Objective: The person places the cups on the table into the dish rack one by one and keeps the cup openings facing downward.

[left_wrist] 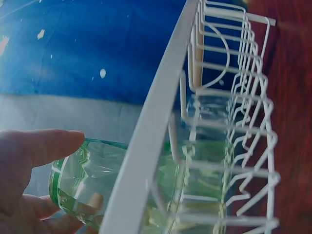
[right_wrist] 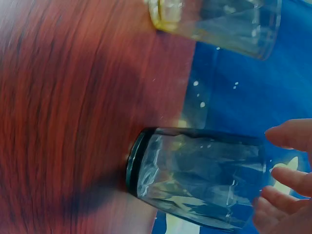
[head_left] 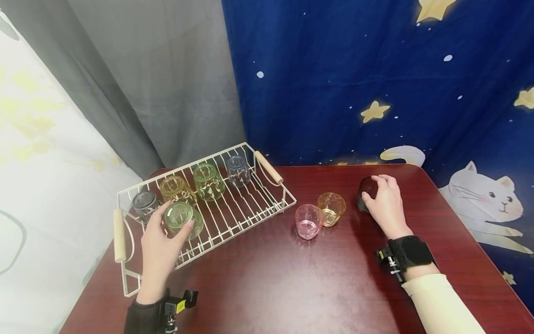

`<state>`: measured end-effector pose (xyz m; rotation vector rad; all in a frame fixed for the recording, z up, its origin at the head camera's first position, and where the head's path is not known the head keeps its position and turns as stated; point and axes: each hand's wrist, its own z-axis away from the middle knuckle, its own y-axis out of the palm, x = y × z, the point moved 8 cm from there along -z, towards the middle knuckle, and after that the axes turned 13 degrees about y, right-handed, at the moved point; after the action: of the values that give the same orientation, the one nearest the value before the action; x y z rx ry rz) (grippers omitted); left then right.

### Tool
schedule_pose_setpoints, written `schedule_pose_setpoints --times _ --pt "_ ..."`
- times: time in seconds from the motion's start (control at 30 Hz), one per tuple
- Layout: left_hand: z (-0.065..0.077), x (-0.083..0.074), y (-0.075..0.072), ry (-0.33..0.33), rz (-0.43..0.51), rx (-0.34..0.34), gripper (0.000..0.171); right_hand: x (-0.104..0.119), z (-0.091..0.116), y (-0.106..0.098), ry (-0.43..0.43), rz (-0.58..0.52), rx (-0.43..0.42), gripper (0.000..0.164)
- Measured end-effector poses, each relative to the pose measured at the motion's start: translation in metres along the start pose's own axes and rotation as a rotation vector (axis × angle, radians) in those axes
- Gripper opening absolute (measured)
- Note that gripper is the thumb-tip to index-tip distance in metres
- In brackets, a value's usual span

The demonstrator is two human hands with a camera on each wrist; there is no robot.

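Note:
My left hand (head_left: 160,243) grips a green glass (head_left: 179,214) between thumb and fingers, its base turned up, at the near left of a white wire rack (head_left: 225,235). In the left wrist view, a rack rail crosses in front of this glass (left_wrist: 92,178), so whether it touches the wires is unclear. At the table's right, my right hand (head_left: 385,204) is at the rim of a dark grey glass (head_left: 364,199) standing mouth up. The right wrist view shows the fingers loosely bent beside the rim of the dark glass (right_wrist: 200,178); firm contact is not visible.
Inverted in the rack are a dark glass (head_left: 145,204), an amber glass (head_left: 177,189), a green glass (head_left: 209,183) and a blue glass (head_left: 238,171). A pink glass (head_left: 308,225) and a yellow glass (head_left: 332,211) stand mid-table. Curtains (head_left: 308,93) hang behind.

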<state>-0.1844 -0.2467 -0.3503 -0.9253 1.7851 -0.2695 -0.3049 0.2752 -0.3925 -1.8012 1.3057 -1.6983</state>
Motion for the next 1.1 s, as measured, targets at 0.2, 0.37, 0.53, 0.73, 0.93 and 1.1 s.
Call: schedule_pose_setpoints --times 0.2,0.37,0.53,0.73,0.93,1.1 --pt "0.007 0.02 -0.015 -0.09 0.039 0.011 0.072 0.0 0.0 0.003 -0.019 0.072 -0.025 0.045" --pt "0.012 0.033 -0.023 -0.147 0.011 0.005 0.074 0.0 0.002 0.008 -0.027 0.174 0.011 0.043" --pt "0.017 0.043 -0.028 -0.196 -0.043 0.0 0.076 0.004 0.004 0.013 -0.109 0.266 0.0 0.031" --pt "0.02 0.051 -0.029 -0.221 -0.116 0.032 0.078 0.007 0.006 0.015 -0.182 0.301 -0.04 0.021" --pt "0.02 0.055 -0.02 -0.229 -0.153 0.145 0.084 0.006 0.006 0.015 -0.143 0.296 -0.024 0.02" --pt "0.019 0.052 -0.018 -0.206 -0.192 0.18 0.08 0.008 0.008 0.013 -0.148 0.277 -0.038 0.018"
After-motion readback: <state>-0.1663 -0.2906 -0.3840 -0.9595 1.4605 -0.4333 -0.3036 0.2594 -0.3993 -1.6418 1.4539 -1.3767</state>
